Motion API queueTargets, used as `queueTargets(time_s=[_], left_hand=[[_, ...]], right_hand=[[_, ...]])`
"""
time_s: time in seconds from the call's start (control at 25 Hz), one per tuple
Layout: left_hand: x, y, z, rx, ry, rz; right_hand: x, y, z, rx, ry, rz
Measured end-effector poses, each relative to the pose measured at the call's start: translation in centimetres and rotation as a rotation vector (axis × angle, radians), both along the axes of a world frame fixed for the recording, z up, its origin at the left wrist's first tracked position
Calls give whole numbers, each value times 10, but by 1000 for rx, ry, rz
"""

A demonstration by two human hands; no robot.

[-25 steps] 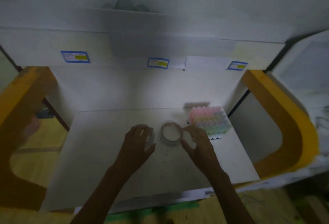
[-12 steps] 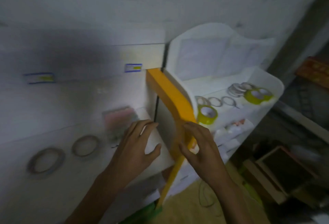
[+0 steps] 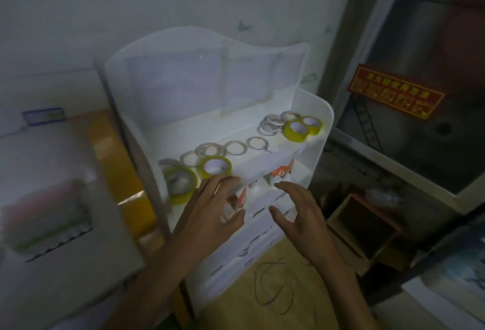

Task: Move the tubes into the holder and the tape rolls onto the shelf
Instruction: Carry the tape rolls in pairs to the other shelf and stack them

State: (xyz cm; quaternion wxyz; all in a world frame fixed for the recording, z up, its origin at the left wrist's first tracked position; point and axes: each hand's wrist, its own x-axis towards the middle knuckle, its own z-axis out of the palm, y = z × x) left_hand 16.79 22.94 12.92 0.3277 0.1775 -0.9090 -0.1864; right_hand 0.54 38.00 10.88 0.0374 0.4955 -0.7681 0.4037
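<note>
A white shelf unit [image 3: 265, 161] stands right of the table. Its upper shelf carries several tape rolls: yellow rolls [image 3: 215, 167] near the front and at the far right [image 3: 298, 130], and clear rolls [image 3: 235, 147] in a row between them. Orange-and-white tubes [image 3: 282, 172] lie on the shelf below. My left hand [image 3: 210, 211] hovers with spread fingers just in front of the near yellow rolls, holding nothing. My right hand [image 3: 299, 211] hovers beside it, fingers loosely bent, empty, over the lower shelf's front edge. The pastel tube holder [image 3: 44, 222] sits blurred on the table at left.
The white table [image 3: 65, 264] with an orange frame [image 3: 123, 188] is at left. Thin cords [image 3: 273, 287] lie looped on the wooden floor below the shelf. A brown open box [image 3: 362, 227] stands right of the shelf, under a red sign [image 3: 396, 91].
The view has swung right from the table to the shelf unit. Both hands left the clear tape rolls on the table and now hover empty in front of the shelf.
</note>
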Motion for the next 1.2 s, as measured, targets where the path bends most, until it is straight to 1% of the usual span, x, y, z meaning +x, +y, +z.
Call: queueTargets(time_s=[0.12,0.24,0.36,0.52,0.72,0.84,1.0,1.08,1.16,1.2], left_hand=[[-49,-10,-12,36,-15,-33],[-99,-34,-34,47,-37,2],[-154,-66,-58,40,-77,35],[-213,-113,-86,133,-64,104],[-250,-159,-106,122,-95,240],[-261,-173,-117,93,-102,320],[-280,-178,-133,153,-108,426],[-291,-177,-141,167,-149,505],[-300,-174,-148,181,-215,586],[-304,-171,-151,183,-243,625]], right_hand=[[-49,2,-12,22,-19,-29],[-96,-14,-25,54,-35,-43],[-150,-43,-33,65,-29,-30],[-221,-92,-37,132,-46,26],[-283,-159,-59,178,-71,114],[-311,-197,-78,218,-37,177],[-349,-241,-108,221,-34,293],[-363,-260,-121,244,-43,351],[-375,-275,-137,304,10,444],[-380,-281,-146,330,79,518]])
